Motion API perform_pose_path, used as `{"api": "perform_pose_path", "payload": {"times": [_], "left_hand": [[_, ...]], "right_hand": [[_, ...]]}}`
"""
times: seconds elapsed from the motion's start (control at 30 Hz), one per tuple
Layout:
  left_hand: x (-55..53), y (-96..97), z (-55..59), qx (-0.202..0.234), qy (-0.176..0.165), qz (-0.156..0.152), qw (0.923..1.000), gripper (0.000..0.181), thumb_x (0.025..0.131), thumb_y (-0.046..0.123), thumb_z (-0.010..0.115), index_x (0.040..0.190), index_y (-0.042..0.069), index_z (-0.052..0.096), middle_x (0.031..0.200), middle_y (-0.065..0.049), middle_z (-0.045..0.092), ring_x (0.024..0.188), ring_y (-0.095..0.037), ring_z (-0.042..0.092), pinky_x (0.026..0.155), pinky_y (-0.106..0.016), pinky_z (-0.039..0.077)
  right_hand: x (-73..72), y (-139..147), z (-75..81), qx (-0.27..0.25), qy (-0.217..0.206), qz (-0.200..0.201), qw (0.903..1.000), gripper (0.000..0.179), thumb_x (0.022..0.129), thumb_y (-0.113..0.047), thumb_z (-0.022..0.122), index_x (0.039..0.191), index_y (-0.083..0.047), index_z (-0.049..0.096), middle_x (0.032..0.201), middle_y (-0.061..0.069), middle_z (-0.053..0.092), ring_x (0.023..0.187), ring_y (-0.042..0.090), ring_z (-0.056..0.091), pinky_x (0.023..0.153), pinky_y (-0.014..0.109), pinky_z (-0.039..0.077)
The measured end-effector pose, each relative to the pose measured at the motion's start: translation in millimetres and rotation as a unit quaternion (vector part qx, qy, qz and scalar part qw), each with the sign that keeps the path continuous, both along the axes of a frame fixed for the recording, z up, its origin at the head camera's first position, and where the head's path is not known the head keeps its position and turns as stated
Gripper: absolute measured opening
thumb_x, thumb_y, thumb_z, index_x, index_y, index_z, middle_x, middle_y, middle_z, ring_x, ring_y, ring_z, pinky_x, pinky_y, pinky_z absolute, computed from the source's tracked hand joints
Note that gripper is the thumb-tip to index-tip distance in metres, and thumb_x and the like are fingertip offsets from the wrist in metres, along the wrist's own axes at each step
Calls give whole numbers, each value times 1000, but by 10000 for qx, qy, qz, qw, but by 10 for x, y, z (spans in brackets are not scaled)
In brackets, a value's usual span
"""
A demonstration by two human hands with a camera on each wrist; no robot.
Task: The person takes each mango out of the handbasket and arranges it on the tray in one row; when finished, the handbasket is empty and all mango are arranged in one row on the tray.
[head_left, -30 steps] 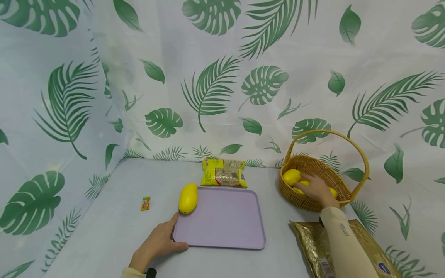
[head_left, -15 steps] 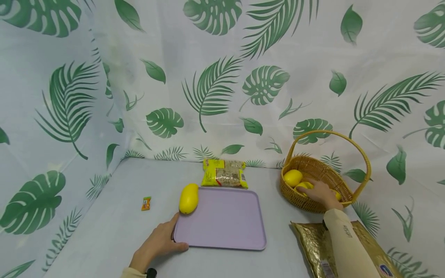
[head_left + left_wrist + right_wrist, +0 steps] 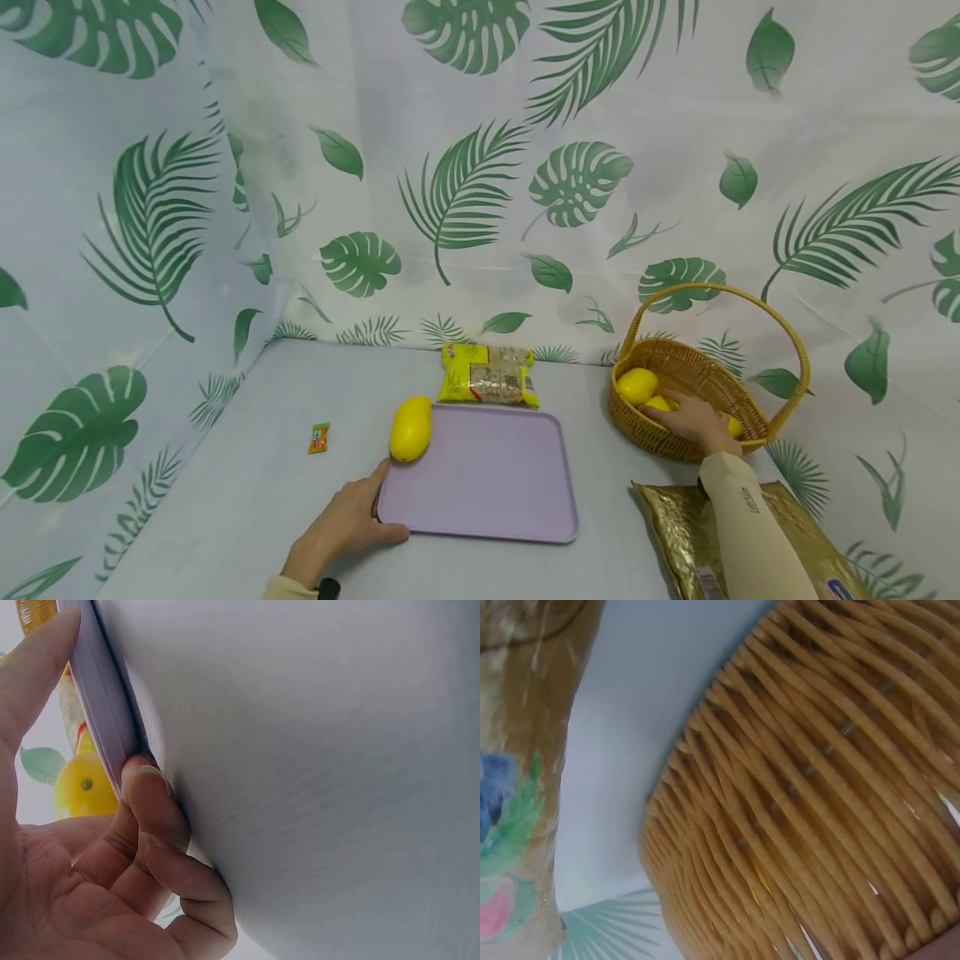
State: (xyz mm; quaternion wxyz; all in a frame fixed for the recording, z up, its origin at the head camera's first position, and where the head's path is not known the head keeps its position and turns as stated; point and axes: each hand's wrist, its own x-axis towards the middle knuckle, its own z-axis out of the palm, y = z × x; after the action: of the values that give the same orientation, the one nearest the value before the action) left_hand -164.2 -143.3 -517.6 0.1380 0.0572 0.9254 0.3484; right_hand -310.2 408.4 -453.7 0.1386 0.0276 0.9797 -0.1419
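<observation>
A pale purple tray (image 3: 487, 483) lies on the table, with a yellow mango (image 3: 411, 429) on its left rim. My left hand (image 3: 345, 521) grips the tray's near left corner; in the left wrist view its thumb and curled fingers meet the tray's edge (image 3: 101, 697). My right hand (image 3: 693, 421) reaches into a wicker basket (image 3: 660, 442), its fingers around a yellow fruit (image 3: 658, 403). Another yellow fruit (image 3: 637, 387) sits left of that hand, and one (image 3: 731, 425) shows partly behind it. The right wrist view holds mostly basket weave (image 3: 802, 787); the hand's grip is hidden there.
A yellow snack bag (image 3: 489, 375) lies behind the tray. To the left is a small orange wrapped candy (image 3: 318, 437). A large gold bag (image 3: 682, 517) lies under the right forearm. The basket's tall handle (image 3: 720, 287) arches above it. A leaf-print cloth hangs behind.
My right hand has shifted slightly to the right inside the basket, and more of the yellow fruit by its fingers shows. The left hand stays at the tray corner. The head view has turned slightly left.
</observation>
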Motion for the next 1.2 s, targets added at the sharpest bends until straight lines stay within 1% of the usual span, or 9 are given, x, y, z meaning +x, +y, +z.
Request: {"api": "perform_pose_path", "payload": {"times": [0.3, 0.37, 0.53, 0.73, 0.83, 0.9, 0.97, 1.1, 1.2], "left_hand": [[2, 27, -2, -76, -180, 95, 9998, 118, 66, 51, 90, 157, 5, 30, 147, -21, 55, 119, -26, 59, 111, -59, 42], [4, 30, 1, -87, -181, 99, 9997, 118, 66, 51, 90, 157, 5, 30, 147, -21, 54, 121, -26, 59, 111, -59, 42], [11, 31, 8, -101, -169, 82, 9998, 118, 66, 51, 90, 157, 5, 31, 146, -22, 55, 119, -26, 59, 111, -59, 42], [14, 25, 5, -63, -157, 65, 9998, 117, 67, 50, 90, 157, 4, 30, 146, -22, 56, 119, -26, 59, 111, -59, 42], [12, 18, -3, -43, -124, 48, 9999, 117, 67, 50, 90, 157, 4, 30, 144, -22, 57, 115, -24, 59, 110, -59, 43], [9, 13, -9, -33, -104, 37, 9999, 117, 67, 49, 90, 157, 4, 30, 143, -21, 58, 113, -23, 59, 110, -58, 43], [6, 8, -16, -33, -95, 34, 9999, 117, 67, 50, 90, 157, 4, 30, 143, -21, 58, 113, -23, 59, 109, -58, 43], [0, 0, -24, -63, -74, 49, 9999, 118, 67, 50, 90, 157, 4, 30, 144, -22, 57, 117, -24, 59, 110, -58, 43], [-4, -2, -21, -91, -70, 67, 9999, 117, 67, 50, 90, 157, 4, 30, 143, -22, 57, 116, -24, 60, 109, -58, 44]], "right_hand": [[4, 42, -21, 38, -131, -169, 9998, 107, 87, -82, 43, 157, -4, 26, 152, 39, 34, 136, 66, 28, 99, 82, 17], [-6, 56, -40, 14, -137, -222, 9997, 108, 86, -84, 43, 157, -5, 26, 152, 39, 34, 135, 66, 27, 98, 81, 18], [1, 69, -64, -26, -43, -292, 9996, 111, 84, -85, 44, 156, -2, 28, 151, 40, 34, 133, 66, 29, 95, 80, 20], [40, 56, -40, 9, 170, -179, 9997, 111, 85, -84, 44, 153, 3, 31, 149, 41, 36, 132, 66, 32, 96, 87, 17], [47, 44, -18, -5, 246, -158, 9996, 112, 86, -83, 44, 153, 5, 30, 149, 42, 35, 133, 66, 31, 97, 89, 14], [52, 34, 4, -28, 291, -167, 9994, 112, 86, -83, 44, 154, 6, 28, 150, 42, 34, 133, 66, 30, 97, 89, 15], [56, 26, 30, -37, 317, -173, 9993, 112, 87, -82, 44, 154, 6, 26, 150, 43, 33, 134, 66, 30, 98, 87, 18], [61, 13, 90, -234, 383, -153, 9989, 111, 88, -79, 46, 154, 7, 25, 151, 42, 31, 135, 64, 32, 103, 79, 31], [48, 6, 126, -363, 520, -95, 9979, 108, 90, -76, 48, 154, 8, 26, 152, 42, 31, 135, 64, 31, 106, 74, 35]]}}
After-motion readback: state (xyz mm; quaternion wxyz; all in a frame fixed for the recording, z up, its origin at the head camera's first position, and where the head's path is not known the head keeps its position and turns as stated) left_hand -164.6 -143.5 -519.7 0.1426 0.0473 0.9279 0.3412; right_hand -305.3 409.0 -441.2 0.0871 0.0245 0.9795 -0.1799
